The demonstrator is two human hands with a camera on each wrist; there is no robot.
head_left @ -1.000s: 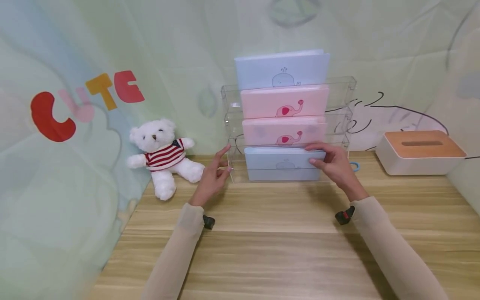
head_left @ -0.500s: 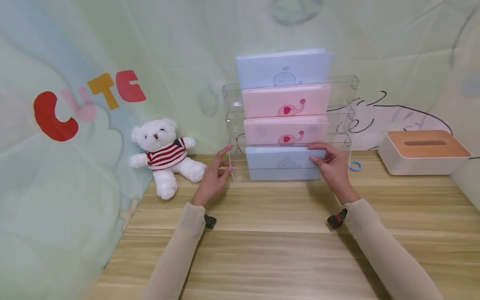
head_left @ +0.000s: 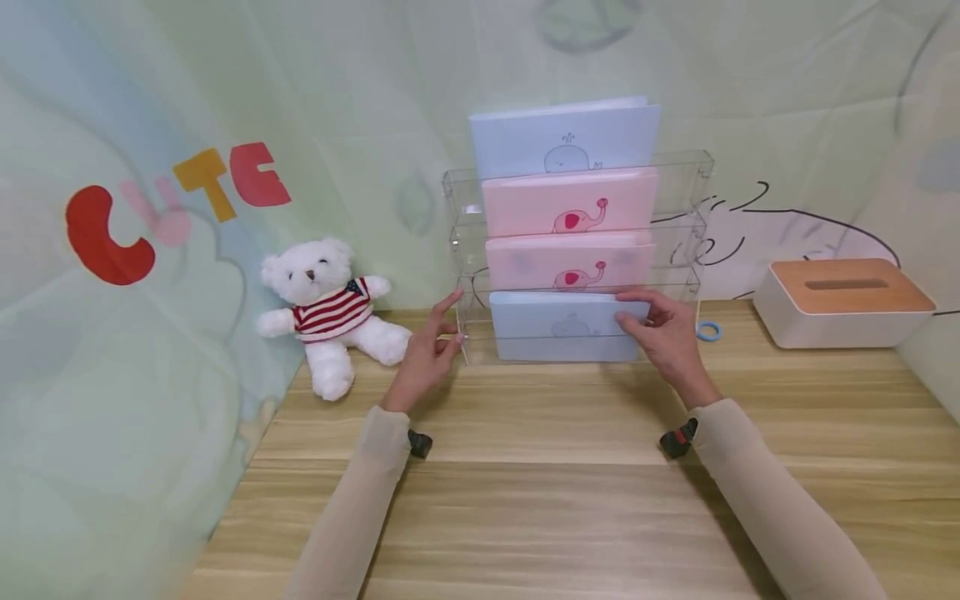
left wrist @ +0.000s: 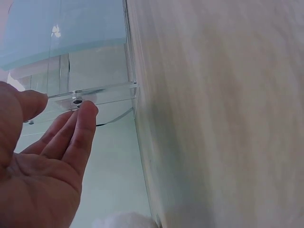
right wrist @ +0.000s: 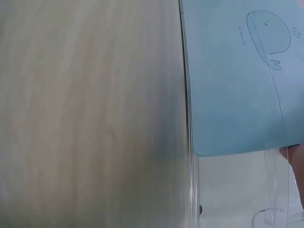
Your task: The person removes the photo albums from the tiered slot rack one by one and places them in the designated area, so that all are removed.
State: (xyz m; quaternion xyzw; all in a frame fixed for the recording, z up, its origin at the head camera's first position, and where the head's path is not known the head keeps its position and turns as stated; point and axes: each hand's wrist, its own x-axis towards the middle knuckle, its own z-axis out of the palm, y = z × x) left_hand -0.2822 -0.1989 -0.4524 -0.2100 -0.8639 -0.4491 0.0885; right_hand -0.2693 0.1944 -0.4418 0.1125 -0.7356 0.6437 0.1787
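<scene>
A clear acrylic tiered rack [head_left: 678, 196] stands against the backdrop, each tier holding a thin booklet. The lowest is a light-blue booklet [head_left: 532, 325] with a whale drawing, upright behind the front panel. At its upper right corner my right hand [head_left: 671, 333] pinches it, thumb in front and fingers behind. My left hand [head_left: 427, 354] touches the rack's left side with its thumb and fairly straight fingertips; the left wrist view shows these fingers [left wrist: 80, 137] against the outer side panel. Above are two pink elephant booklets [head_left: 525, 204] and a blue whale booklet [head_left: 517, 142] on top.
Left of the rack sits a white teddy bear [head_left: 330, 308] in a striped shirt. A blue ring [head_left: 708, 332] lies just right of the rack, and a tissue box [head_left: 840, 325] with a wooden lid stands farther right. All rest on a wood-grain table [head_left: 540, 517].
My right wrist has shifted slightly inward to the left, and the right hand keeps its pinch on the lowest blue booklet. The left hand has stayed at the rack's side.
</scene>
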